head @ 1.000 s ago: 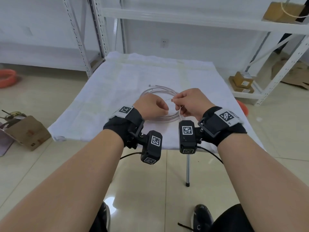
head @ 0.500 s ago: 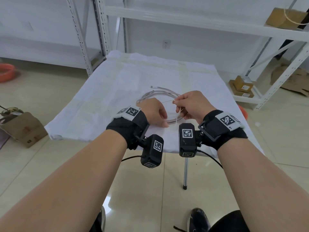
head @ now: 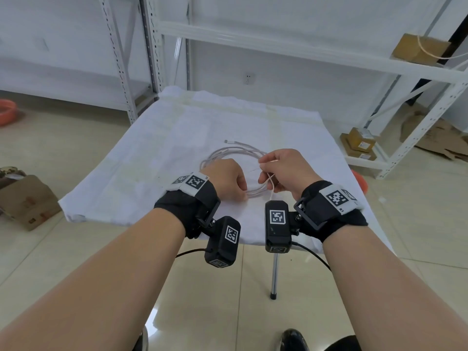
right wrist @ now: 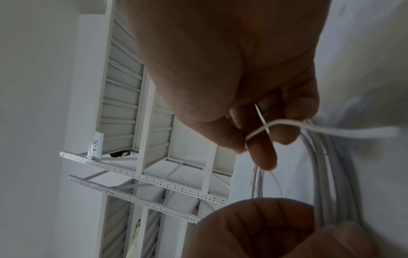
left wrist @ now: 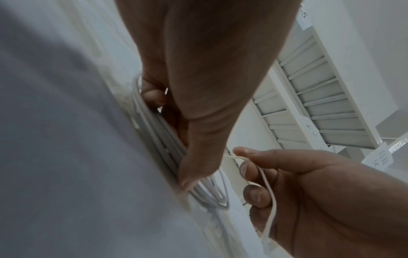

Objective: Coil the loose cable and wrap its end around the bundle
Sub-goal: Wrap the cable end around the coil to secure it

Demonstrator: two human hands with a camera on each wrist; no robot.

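Right hand (head: 283, 171) now higher, pinching cable end (left wrist: 268, 200); left hand (head: 224, 178) gripping coil (head: 235, 153) (thumb clamp wrist-view only).

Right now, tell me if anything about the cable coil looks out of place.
One connector end sticks out untucked at the coil's far edge. Otherwise nothing odd: the left hand grips the bundle, and the right hand pinches the other loose end.
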